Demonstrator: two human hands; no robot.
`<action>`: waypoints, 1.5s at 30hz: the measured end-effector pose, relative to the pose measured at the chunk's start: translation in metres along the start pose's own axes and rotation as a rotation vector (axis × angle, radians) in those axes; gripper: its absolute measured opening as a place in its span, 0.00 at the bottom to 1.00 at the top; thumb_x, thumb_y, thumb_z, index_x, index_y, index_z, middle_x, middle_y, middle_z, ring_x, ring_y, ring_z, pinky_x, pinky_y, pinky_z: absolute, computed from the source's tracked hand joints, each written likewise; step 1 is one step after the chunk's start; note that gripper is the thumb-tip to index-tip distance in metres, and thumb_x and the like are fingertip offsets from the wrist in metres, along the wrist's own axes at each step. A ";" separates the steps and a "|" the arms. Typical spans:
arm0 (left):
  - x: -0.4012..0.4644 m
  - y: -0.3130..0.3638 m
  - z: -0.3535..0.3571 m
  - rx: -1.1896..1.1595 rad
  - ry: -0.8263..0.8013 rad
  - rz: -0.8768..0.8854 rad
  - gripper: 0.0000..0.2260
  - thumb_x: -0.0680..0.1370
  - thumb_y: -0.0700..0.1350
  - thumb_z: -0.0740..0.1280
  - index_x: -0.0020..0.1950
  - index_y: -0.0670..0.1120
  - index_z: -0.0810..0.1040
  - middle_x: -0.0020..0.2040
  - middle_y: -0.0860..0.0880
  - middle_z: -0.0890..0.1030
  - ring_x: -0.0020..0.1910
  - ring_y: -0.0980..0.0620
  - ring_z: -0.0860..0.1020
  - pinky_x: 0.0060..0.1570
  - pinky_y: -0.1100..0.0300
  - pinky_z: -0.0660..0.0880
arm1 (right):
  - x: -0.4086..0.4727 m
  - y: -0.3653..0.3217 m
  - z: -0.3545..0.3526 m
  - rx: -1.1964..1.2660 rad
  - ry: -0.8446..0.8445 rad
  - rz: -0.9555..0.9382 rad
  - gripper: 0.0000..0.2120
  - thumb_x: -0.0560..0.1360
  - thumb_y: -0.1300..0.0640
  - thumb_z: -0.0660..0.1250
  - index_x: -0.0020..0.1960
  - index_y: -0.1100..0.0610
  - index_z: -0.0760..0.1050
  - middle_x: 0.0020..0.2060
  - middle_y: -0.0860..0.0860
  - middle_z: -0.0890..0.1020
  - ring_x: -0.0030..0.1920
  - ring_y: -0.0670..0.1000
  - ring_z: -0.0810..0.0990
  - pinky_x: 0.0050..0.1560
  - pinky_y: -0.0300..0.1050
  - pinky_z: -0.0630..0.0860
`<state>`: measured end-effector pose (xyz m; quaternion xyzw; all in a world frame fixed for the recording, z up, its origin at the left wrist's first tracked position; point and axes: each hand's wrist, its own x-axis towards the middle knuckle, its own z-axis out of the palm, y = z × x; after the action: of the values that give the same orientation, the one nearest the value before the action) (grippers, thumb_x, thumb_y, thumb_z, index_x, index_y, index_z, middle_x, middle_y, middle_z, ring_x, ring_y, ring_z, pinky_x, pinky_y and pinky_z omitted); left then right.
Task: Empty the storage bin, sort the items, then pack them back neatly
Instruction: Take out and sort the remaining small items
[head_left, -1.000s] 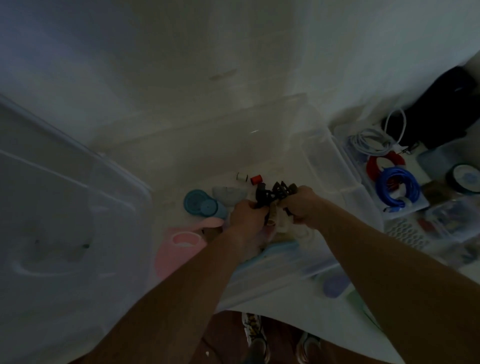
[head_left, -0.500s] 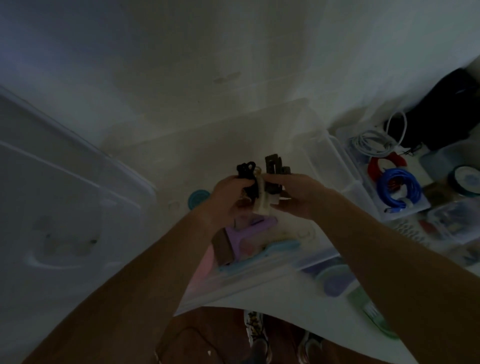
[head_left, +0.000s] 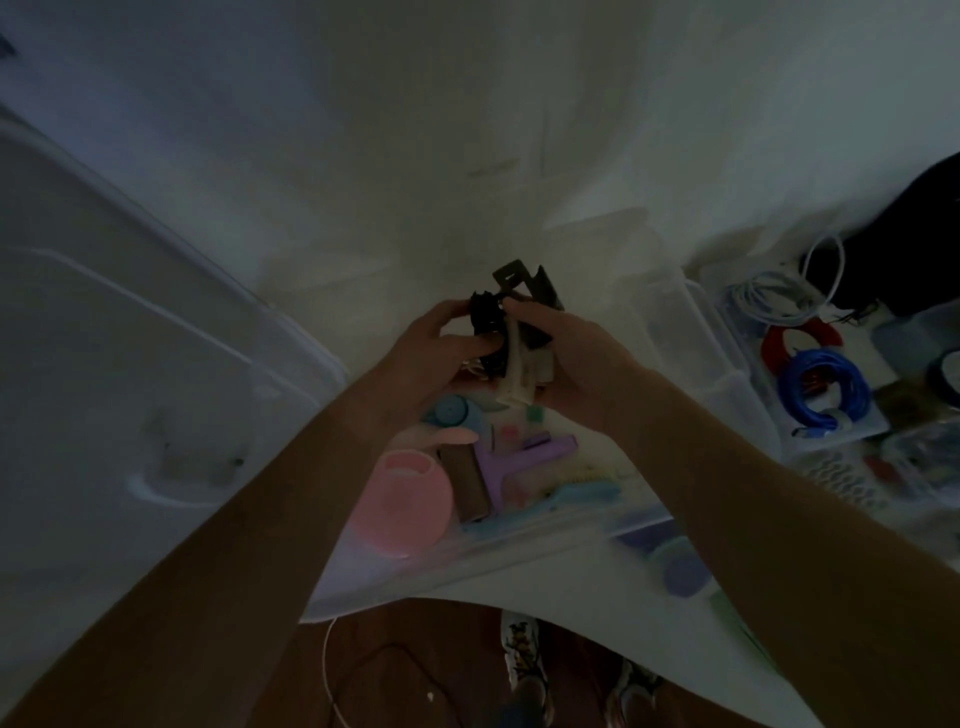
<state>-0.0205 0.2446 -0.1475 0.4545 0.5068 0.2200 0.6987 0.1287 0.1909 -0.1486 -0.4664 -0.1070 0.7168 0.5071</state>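
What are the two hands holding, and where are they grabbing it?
A bunch of hair clips, black and cream. The left hand grips its left side, the right hand its right; exact fingers unclear.

pink cup (head_left: 402, 501), blue wire coil (head_left: 821, 389), seemingly black clips (head_left: 488, 317)

- The head view is dim and underexposed; colours look muted and greyish.
- The far white surface (head_left: 467, 104) is the brightest area, with a soft pale patch near its middle and a bluish cast toward the left.
- Both forearms read as dark brown masses with little detail; the left hand (head_left: 431, 353) and right hand (head_left: 566, 358) are slightly lighter.
- The clutch of black and cream items (head_left: 511, 332) between the hands is soft and hard to make out.
- Blur smears the whole frame; no edge is crisp.
- Wide-angle distortion bends the clear bin (head_left: 727, 384) walls and the table edge at the near side.
- The blue wire coil (head_left: 823, 389) on the right stays the most saturated spot.
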 end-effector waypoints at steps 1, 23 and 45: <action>-0.005 0.001 -0.002 -0.004 0.007 0.008 0.21 0.76 0.36 0.71 0.68 0.46 0.74 0.51 0.38 0.84 0.46 0.43 0.85 0.47 0.50 0.83 | -0.002 0.001 0.003 -0.023 0.003 -0.008 0.14 0.78 0.55 0.68 0.62 0.57 0.78 0.59 0.61 0.82 0.60 0.62 0.80 0.63 0.64 0.74; -0.084 0.011 0.111 0.119 0.039 0.154 0.16 0.78 0.41 0.70 0.65 0.49 0.79 0.52 0.39 0.84 0.49 0.42 0.84 0.51 0.47 0.81 | -0.130 -0.021 -0.062 0.157 -0.070 -0.220 0.17 0.78 0.59 0.64 0.66 0.59 0.76 0.58 0.62 0.81 0.51 0.58 0.83 0.51 0.56 0.80; -0.121 -0.083 0.355 0.426 -0.026 0.221 0.04 0.75 0.51 0.74 0.48 0.56 0.82 0.43 0.57 0.85 0.43 0.64 0.82 0.42 0.68 0.78 | -0.277 -0.012 -0.278 0.450 0.200 -0.204 0.24 0.75 0.50 0.69 0.68 0.58 0.75 0.61 0.63 0.79 0.57 0.64 0.79 0.51 0.60 0.81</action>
<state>0.2420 -0.0351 -0.1309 0.6472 0.4800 0.1773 0.5651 0.3657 -0.1218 -0.1365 -0.3974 0.0593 0.6180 0.6757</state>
